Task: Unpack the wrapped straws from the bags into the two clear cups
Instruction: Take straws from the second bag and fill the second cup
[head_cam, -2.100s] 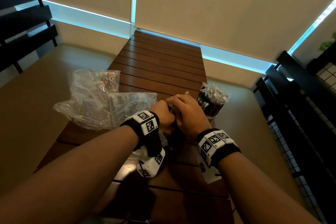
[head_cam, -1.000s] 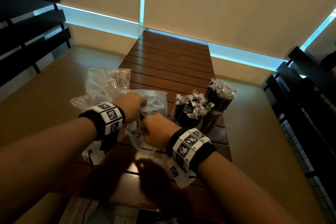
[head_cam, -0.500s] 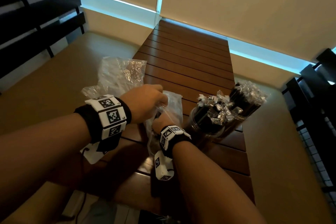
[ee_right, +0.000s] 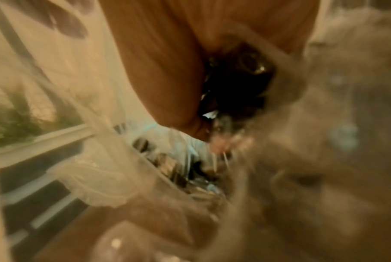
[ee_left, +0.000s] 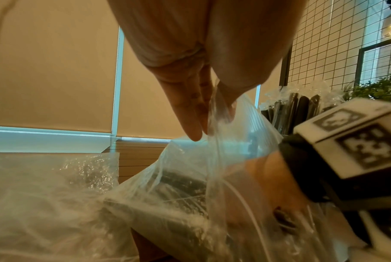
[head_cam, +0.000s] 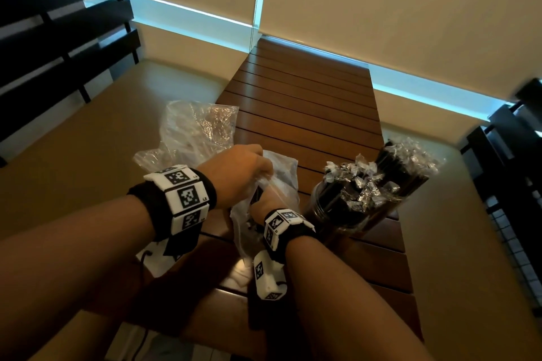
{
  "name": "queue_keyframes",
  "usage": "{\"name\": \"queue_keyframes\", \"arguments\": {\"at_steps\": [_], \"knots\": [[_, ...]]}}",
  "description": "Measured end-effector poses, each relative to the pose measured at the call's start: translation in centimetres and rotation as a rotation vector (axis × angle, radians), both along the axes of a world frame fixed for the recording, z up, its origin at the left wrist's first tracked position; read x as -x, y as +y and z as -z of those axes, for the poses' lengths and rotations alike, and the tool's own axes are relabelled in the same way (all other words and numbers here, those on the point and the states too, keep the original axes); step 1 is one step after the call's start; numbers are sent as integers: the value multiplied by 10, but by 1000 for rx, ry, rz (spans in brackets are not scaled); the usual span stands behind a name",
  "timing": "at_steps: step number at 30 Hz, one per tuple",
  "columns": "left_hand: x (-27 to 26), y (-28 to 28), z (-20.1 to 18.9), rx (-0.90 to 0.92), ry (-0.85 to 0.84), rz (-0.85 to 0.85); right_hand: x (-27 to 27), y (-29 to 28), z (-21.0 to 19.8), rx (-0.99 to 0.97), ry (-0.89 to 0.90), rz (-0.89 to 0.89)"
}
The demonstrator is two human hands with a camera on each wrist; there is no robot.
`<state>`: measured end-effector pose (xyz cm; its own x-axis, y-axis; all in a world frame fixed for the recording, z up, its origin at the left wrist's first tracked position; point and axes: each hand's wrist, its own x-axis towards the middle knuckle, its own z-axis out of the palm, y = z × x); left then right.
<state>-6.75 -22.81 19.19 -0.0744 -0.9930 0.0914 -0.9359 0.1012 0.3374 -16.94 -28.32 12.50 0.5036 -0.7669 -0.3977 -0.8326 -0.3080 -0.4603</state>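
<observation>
Left hand (head_cam: 234,173) is pinching the rim of the clear bag (head_cam: 281,182), lifting it open, while the right hand (head_cam: 259,205), now sunk deeper into that bag than a moment ago, is curling around dark wrapped straws (ee_right: 234,85). Two straw-filled cups (head_cam: 337,208) are standing just right of the hands; a second bag (head_cam: 199,126) is lying to their left.

A slatted dark-brown wooden tabletop (head_cam: 302,114) runs up the frame's centre. Beige roller blinds (head_cam: 396,9) fill the top; a black slatted bench (head_cam: 58,32) sits upper left.
</observation>
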Motion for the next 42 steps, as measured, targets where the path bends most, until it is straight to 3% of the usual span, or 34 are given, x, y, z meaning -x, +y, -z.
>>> {"name": "queue_keyframes", "arguments": {"at_steps": [3, 7, 14, 17, 20, 23, 28, 30, 34, 36, 40, 42], "knots": [[-1, -5, -2, 44, 26, -51, 2, 1, -15, 43, 67, -5], [1, -13, -3, 53, 57, -136, 16, 14, -51, 141, 318, -184], [11, -22, -5, 15, 38, -275, 93, 38, -156, 457, 474, -383], [20, -16, -7, -62, 34, -325, 121, 42, -192, 503, 525, -360], [33, -7, -13, -142, 31, -294, 140, 46, -221, 569, 403, -238], [48, 4, -35, -99, 252, -133, 141, 41, -219, 676, 145, -135], [78, 23, -106, -77, 963, 107, 123, 42, -172, 600, -176, 34], [75, 26, -114, -89, 1199, 80, 113, 42, -157, 574, -314, 88], [72, 22, -114, -18, 1565, -99, 92, 47, -134, 581, -425, 63], [75, 21, -113, 35, 1622, -129, 85, 47, -126, 582, -467, 67], [76, 18, -110, 205, 1416, -189, 95, 36, -115, 809, -308, -54], [73, 14, -108, 286, 1361, -221, 113, 27, -109, 872, -273, 21]]}}
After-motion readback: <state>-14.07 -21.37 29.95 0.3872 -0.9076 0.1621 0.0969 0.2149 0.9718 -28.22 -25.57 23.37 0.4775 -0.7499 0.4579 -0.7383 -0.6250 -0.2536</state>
